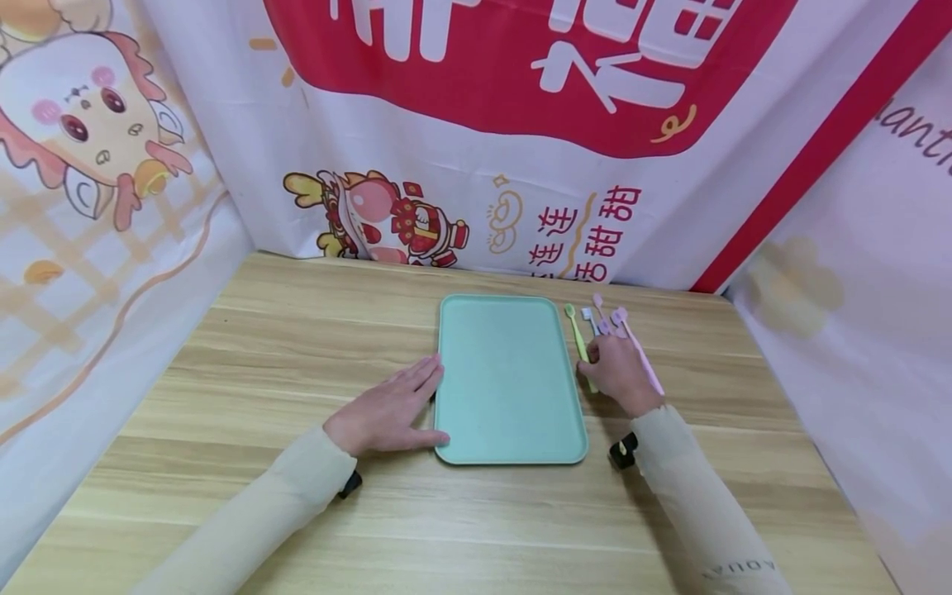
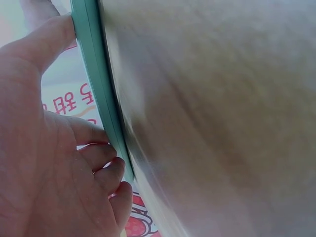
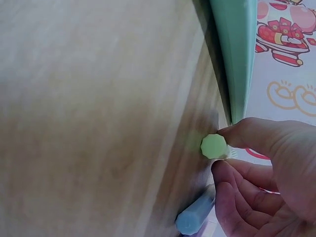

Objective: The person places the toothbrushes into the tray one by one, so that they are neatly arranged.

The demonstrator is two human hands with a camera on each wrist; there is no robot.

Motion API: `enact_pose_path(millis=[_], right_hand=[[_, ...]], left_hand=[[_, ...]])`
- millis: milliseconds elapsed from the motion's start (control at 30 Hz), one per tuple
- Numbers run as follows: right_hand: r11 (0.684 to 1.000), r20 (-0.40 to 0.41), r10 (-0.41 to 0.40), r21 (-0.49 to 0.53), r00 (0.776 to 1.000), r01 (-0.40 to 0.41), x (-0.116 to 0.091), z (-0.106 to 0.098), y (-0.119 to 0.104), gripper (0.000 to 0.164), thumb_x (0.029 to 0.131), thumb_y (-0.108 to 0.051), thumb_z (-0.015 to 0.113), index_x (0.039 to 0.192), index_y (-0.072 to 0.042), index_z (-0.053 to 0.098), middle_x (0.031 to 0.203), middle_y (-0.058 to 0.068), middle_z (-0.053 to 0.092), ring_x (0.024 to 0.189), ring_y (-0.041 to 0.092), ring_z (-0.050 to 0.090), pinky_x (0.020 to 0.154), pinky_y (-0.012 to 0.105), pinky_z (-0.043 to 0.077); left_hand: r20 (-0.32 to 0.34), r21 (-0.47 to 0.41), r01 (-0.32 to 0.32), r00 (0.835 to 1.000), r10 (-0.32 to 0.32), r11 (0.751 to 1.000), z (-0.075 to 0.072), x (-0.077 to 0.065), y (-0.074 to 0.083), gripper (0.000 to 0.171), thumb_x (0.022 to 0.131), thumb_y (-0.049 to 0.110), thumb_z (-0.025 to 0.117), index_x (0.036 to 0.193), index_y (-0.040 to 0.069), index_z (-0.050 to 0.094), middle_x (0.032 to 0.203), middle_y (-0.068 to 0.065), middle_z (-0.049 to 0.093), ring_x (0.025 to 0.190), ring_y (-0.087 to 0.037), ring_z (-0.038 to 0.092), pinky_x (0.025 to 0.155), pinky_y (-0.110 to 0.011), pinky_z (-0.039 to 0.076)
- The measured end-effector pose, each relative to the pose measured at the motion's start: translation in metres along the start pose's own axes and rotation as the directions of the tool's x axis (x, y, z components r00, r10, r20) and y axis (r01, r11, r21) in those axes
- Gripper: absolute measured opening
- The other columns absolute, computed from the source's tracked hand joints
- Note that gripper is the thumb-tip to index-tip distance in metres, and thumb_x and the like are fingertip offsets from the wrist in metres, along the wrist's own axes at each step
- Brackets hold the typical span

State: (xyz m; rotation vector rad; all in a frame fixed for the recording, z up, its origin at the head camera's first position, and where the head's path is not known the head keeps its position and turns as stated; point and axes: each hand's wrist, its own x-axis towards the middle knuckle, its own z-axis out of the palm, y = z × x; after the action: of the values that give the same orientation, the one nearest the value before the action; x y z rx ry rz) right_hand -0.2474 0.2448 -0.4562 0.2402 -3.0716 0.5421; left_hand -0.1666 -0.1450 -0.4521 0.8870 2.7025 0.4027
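A mint-green tray [image 1: 509,380] lies flat on the wooden table. My left hand [image 1: 390,406] rests against its left edge, fingers extended and fingertips at the rim, as the left wrist view also shows. To the tray's right, my right hand [image 1: 617,372] pinches a yellow-green toothbrush [image 1: 579,339] between thumb and fingers; its handle end [image 3: 214,146] faces the right wrist camera. Beside it, a blue toothbrush [image 3: 193,217] lies partly hidden under the hand. Pink and purple toothbrushes, including a pink toothbrush [image 1: 641,354], lie on the right, some partly covered by the hand.
Behind the wooden table [image 1: 312,330] hangs a printed white and red cloth [image 1: 476,107], close to its back edge. More printed cloth stands along the left and right sides. A dark wrist camera [image 1: 623,451] sits under the right sleeve.
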Motion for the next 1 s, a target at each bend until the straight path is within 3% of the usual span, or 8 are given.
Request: enact_pose_path(millis=[333, 567, 800, 1000], right_hand=[[0.996, 0.025, 0.06, 0.057, 0.998, -0.062, 0.0007, -0.001, 0.0001, 0.024, 0.093, -0.016, 0.076, 0.106, 0.004, 0.075, 0.095, 0.017, 0.074, 0.072, 0.019, 0.064, 0.057, 0.027, 0.054], [0.994, 0.031, 0.067, 0.082, 0.997, -0.07, -0.0011, -0.003, 0.0018, 0.025, 0.09, -0.018, 0.078, 0.104, 0.003, 0.077, 0.096, 0.017, 0.076, 0.074, 0.02, 0.065, 0.059, 0.027, 0.056], [0.985, 0.076, 0.115, 0.118, 0.99, -0.123, -0.0028, -0.006, 0.0017, 0.028, 0.093, -0.018, 0.078, 0.112, 0.002, 0.076, 0.098, 0.016, 0.075, 0.073, 0.018, 0.065, 0.058, 0.025, 0.056], [0.986, 0.054, 0.112, 0.119, 0.992, -0.117, -0.0056, -0.0081, 0.0027, 0.027, 0.092, -0.018, 0.079, 0.111, 0.002, 0.077, 0.096, 0.015, 0.075, 0.075, 0.02, 0.064, 0.058, 0.025, 0.054]], left_hand=[[-0.001, 0.0, 0.001, 1.0, -0.001, 1.0, -0.0007, 0.0006, 0.0013, 0.106, 0.098, 0.066, 0.062, 0.167, -0.001, 0.018, 0.179, -0.017, 0.009, 0.166, -0.034, 0.014, 0.135, -0.052, 0.021], [0.0, -0.007, -0.001, 1.0, 0.001, 1.0, -0.0021, 0.0001, 0.003, 0.106, 0.098, 0.065, 0.062, 0.167, -0.002, 0.018, 0.178, -0.018, 0.01, 0.166, -0.035, 0.014, 0.134, -0.053, 0.022], [0.003, -0.011, -0.005, 1.0, 0.006, 1.0, -0.0022, 0.0003, 0.0025, 0.107, 0.098, 0.064, 0.063, 0.167, -0.003, 0.018, 0.178, -0.02, 0.011, 0.166, -0.036, 0.014, 0.134, -0.053, 0.021], [0.002, -0.012, -0.012, 1.0, 0.012, 1.0, -0.0036, -0.0003, 0.0035, 0.107, 0.098, 0.063, 0.064, 0.166, -0.005, 0.018, 0.177, -0.021, 0.012, 0.166, -0.037, 0.015, 0.134, -0.054, 0.021]])
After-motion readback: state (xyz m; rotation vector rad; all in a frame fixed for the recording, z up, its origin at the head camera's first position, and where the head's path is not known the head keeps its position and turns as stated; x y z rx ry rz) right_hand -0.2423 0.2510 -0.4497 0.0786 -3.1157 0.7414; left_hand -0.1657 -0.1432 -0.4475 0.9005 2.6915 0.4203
